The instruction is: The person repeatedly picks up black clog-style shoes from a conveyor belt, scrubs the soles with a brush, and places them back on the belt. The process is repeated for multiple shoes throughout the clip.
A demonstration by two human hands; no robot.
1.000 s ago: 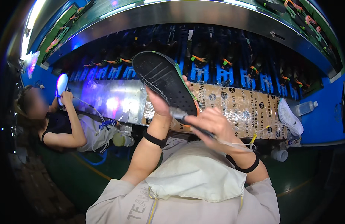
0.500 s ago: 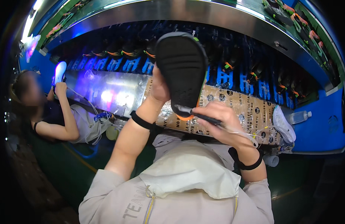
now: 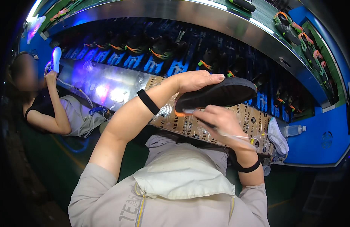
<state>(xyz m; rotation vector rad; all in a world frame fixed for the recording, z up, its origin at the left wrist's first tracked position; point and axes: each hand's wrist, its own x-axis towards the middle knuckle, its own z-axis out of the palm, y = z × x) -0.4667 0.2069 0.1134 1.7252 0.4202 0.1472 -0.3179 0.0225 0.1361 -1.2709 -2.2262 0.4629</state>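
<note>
My left hand is closed on a black shoe with orange at its heel edge. The shoe is tipped on its side, its dark sole turned toward me and its toe pointing right. In my right hand is a brush with a dark handle, its pale tip against the heel end of the sole. A thin clear tube runs back from the brush along my right wrist. The fingers of my left hand behind the shoe are partly hidden.
Below the shoe lies a bench covered with printed brown cardboard. A white shoe and a clear bottle are at the right. Several dark shoes stand along blue racks behind. A co-worker sits at the left, holding a lit shoe sole.
My left hand has turned the shoe from toe-up to lying sideways with its toe to the right. The brush has stayed at the heel end.
</note>
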